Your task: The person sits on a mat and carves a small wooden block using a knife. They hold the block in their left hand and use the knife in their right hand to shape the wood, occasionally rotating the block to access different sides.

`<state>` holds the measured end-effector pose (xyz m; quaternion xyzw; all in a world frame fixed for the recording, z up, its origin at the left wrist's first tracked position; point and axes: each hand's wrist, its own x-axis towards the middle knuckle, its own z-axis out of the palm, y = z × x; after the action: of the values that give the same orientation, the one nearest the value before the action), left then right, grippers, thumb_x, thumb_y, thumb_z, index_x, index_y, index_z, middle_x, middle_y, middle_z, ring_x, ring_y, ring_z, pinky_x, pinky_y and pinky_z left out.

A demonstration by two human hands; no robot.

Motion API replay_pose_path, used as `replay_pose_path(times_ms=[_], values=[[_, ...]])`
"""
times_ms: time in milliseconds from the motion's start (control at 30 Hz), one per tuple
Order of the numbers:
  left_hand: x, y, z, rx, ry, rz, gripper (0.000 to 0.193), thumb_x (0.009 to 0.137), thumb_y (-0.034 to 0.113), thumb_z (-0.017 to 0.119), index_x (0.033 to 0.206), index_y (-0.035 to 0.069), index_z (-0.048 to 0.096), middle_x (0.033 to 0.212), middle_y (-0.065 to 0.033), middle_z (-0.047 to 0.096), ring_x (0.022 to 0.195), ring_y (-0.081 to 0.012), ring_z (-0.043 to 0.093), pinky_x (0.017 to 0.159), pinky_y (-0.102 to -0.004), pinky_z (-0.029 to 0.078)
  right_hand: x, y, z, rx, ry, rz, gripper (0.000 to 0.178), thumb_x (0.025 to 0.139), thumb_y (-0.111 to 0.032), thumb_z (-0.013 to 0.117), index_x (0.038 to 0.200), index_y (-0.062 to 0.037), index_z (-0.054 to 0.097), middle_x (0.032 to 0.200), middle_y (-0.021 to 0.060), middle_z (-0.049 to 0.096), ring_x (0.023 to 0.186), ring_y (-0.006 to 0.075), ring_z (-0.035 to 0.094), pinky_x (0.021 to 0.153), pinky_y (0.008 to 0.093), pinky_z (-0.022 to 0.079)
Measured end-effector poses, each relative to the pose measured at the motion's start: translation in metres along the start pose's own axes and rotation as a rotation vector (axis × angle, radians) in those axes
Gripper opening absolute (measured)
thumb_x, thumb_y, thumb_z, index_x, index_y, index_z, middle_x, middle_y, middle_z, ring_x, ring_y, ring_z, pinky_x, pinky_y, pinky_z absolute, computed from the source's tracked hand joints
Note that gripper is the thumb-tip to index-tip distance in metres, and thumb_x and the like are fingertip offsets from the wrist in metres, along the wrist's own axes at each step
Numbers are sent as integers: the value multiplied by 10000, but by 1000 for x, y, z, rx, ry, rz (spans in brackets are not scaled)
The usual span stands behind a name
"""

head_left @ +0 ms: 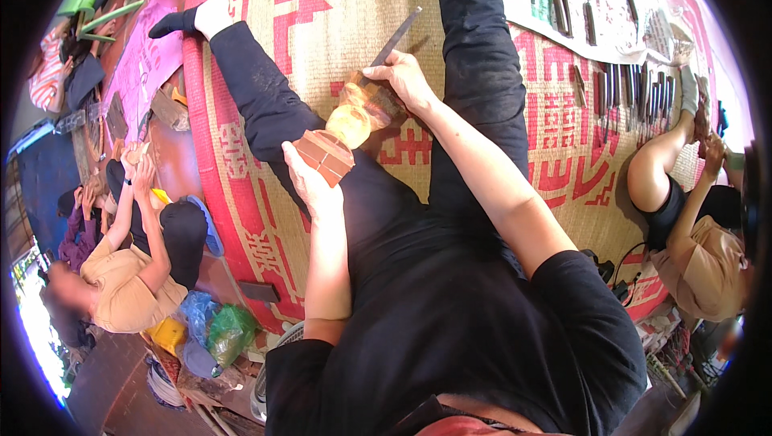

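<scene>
One carved wooden piece (348, 124), rounded and yellowish with a squared reddish-brown end, is held over the person's left leg (269, 86). The left hand (310, 183) is partly closed round the near left side of the squared end. Toward the far right side of the carving, the right hand (408, 82) has its fingers curled in on a flat grey metal tool (396, 36), which slants away to the far right; I cannot tell whether those fingers also touch the wood. Beneath lies a red-and-straw woven mat (281, 34). Far right, dark tools (560, 10) rest on a white sheet (583, 46), with a nearer row of tools (644, 90) beside it. One co-worker (133, 287) sits at left, another (704, 263) at right.
</scene>
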<state>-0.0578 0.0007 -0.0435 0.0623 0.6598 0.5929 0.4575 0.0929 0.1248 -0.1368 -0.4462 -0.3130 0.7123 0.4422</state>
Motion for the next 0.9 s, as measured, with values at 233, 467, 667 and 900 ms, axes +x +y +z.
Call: replay_pose_path(times_ms=[233, 467, 667, 900], values=[[0, -2, 0, -8, 40, 37, 507, 939, 475, 426, 1246, 74, 388, 1185, -108, 476, 1089, -233, 499, 908, -368, 441, 3, -9, -7, 60, 101, 62, 100, 815, -62, 644, 886, -8, 598, 768, 42, 628, 676, 109, 605, 607, 233, 472], [-5, 0, 5, 37, 22, 27, 476, 938, 470, 435, 1199, 72, 422, 1157, -100, 482, 1060, -227, 510, 896, -369, 445, 4, -9, -7, 39, 123, 56, 112, 788, -57, 661, 874, -8, 607, 786, 46, 627, 638, 107, 579, 577, 251, 467], [-5, -1, 6, 28, 47, 70, 432, 948, 463, 411, 1067, 54, 485, 1021, -87, 536, 947, -207, 559, 819, -342, 480, 2, -11, -7, -46, 54, 78, 120, 810, -59, 643, 912, -6, 611, 830, 46, 640, 730, 110, 594, 682, 250, 476], [-10, 2, 8, 65, 18, 25, 503, 945, 457, 432, 1251, 59, 408, 1184, -101, 480, 1099, -230, 498, 917, -370, 442, 4, 2, 1, 28, 15, 27, 147, 810, -19, 623, 952, 13, 611, 855, 60, 651, 740, 125, 608, 708, 249, 482]])
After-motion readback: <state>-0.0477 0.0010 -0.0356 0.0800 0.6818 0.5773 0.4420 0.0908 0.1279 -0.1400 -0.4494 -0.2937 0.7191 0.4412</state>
